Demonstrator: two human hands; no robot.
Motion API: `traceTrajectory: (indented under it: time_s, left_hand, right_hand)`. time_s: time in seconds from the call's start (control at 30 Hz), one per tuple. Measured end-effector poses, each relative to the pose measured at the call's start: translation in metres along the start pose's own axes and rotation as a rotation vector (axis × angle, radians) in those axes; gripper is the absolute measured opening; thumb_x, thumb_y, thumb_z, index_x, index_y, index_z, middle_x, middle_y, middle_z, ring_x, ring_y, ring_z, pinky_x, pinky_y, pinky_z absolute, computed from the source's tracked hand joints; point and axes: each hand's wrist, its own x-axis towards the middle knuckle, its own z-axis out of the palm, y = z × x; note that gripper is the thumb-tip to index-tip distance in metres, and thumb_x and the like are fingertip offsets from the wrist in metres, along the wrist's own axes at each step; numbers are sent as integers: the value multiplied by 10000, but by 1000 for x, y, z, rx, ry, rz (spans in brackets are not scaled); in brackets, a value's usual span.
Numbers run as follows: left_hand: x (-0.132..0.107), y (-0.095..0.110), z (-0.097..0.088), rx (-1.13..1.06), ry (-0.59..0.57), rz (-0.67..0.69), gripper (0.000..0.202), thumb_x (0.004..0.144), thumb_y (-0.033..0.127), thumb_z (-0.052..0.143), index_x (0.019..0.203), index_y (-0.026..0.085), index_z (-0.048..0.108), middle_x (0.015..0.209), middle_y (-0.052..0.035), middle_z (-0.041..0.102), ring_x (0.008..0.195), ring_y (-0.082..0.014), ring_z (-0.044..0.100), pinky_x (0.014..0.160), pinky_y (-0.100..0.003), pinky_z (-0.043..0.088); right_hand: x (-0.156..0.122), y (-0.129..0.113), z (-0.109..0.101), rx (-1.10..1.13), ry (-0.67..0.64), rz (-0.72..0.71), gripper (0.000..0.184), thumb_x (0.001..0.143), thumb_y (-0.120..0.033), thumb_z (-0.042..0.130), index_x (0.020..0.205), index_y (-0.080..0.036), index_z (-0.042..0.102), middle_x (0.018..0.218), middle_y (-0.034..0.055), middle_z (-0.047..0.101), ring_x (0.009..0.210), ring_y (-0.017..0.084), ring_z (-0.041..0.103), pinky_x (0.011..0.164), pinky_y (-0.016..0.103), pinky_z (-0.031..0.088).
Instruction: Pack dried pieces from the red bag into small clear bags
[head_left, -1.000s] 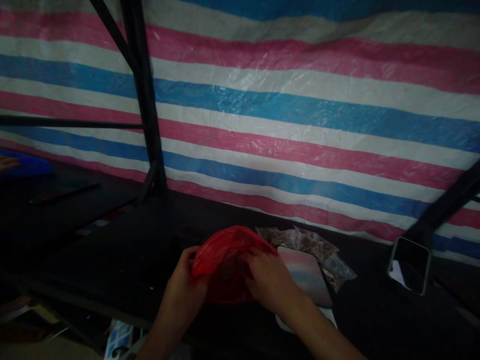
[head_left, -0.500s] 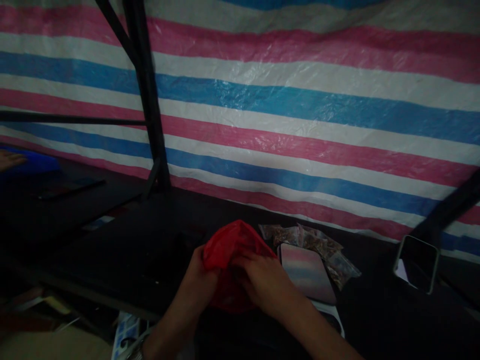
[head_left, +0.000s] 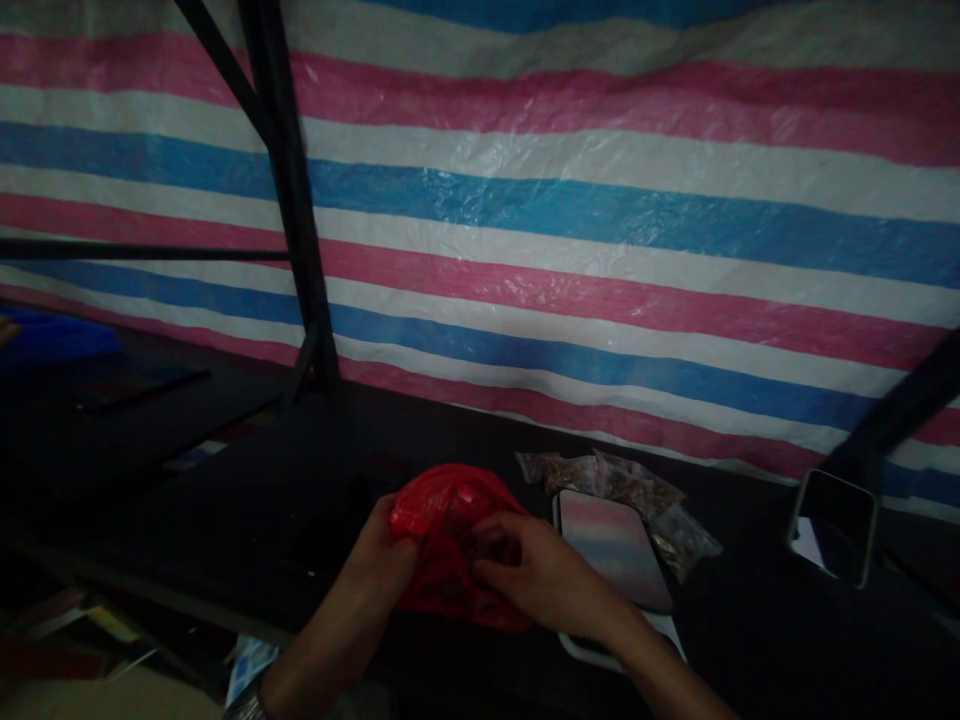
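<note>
A crumpled red plastic bag [head_left: 442,530] sits on the dark table [head_left: 247,500] just in front of me. My left hand [head_left: 386,565] pinches its left edge. My right hand [head_left: 536,575] is curled at the bag's mouth, with the fingertips closed inside the plastic; what they grip there is hidden. Right of the bag lies a small scale with a shiny flat plate [head_left: 615,550]. Several small clear bags of brown bits [head_left: 630,490] lie behind the scale.
A striped pink, white and blue tarp [head_left: 600,220] hangs behind the table. A black metal post [head_left: 289,190] stands at the left. A phone [head_left: 832,525] leans at the right. A blue object [head_left: 52,335] rests far left.
The bag has sunk lower and flatter on the table. My right hand has shifted from on top of the bag to its opening, fingers curled in. The hand at the far left has gone.
</note>
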Motion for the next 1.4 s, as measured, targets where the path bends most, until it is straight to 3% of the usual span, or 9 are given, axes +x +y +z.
traceTrajectory:
  time_s: [0.17,0.33,0.43,0.5,0.73,0.97,1.07,1.2,1.4]
  left_hand:
    - [17,-1,0,175,-20,151,449,692,184,643,1140,178,613,1015,-92,761,950,-280,770,837,-408,635]
    - [6,19,-8,388,-15,404,922,651,118,687,1540,244,479,1475,-143,546,1363,-370,591,1173,-584,460]
    - [-3,30,-10,772,-242,765,843,844,174,647,1606,426,391,1719,-37,351,1572,-336,363,1259,-558,372]
    - [-2,31,-8,977,-419,841,739,910,190,603,1571,478,442,1696,20,440,1569,-304,382,1270,-555,360]
    - [20,18,-5,1212,-415,700,560,843,83,514,1335,222,742,1440,-154,710,1386,-372,611,1186,-614,441]
    - [32,24,-9,1115,-397,646,620,849,202,582,1465,250,638,1531,-91,651,1471,-312,537,1202,-493,461]
    - [29,29,-6,1065,-310,666,563,935,319,554,1493,271,605,1583,-82,602,1537,-349,441,1232,-578,396]
    - [17,37,14,925,-155,788,510,960,456,570,1435,289,653,1549,-82,634,1556,-381,391,1259,-655,281]
    - [10,36,60,506,-291,584,450,891,537,598,1236,306,771,1308,-82,785,1258,-341,691,1134,-530,494]
  right_hand:
    - [0,10,-12,219,24,-2,269,905,-187,657,1166,-194,724,1098,54,801,987,193,747,859,302,569]
    - [0,15,-22,212,84,-50,249,951,-219,625,1188,-186,693,1157,78,789,1065,212,746,943,328,566]
    - [1,12,-23,142,59,-91,263,945,-185,612,1187,-205,714,1198,60,789,1111,207,736,995,319,542]
    - [1,10,-23,77,34,-112,298,944,-165,594,1209,-220,720,1233,48,785,1132,204,730,1011,317,529]
    - [1,19,-26,-28,4,-90,284,909,-154,626,1144,-244,758,1141,28,808,1065,217,739,963,322,525]
    - [6,17,-36,102,10,-111,336,867,-85,633,1149,-227,748,1141,17,802,1063,192,736,966,301,541]
    - [5,12,-40,179,87,-126,356,869,-86,647,1183,-226,738,1214,26,784,1136,195,717,1032,321,527]
    - [0,3,-47,263,166,-142,322,897,-156,688,1207,-224,744,1185,38,792,1098,204,731,1010,339,549]
    - [-13,-4,-54,305,267,-194,301,889,-219,736,1182,-262,787,1131,15,812,1072,205,737,987,332,557]
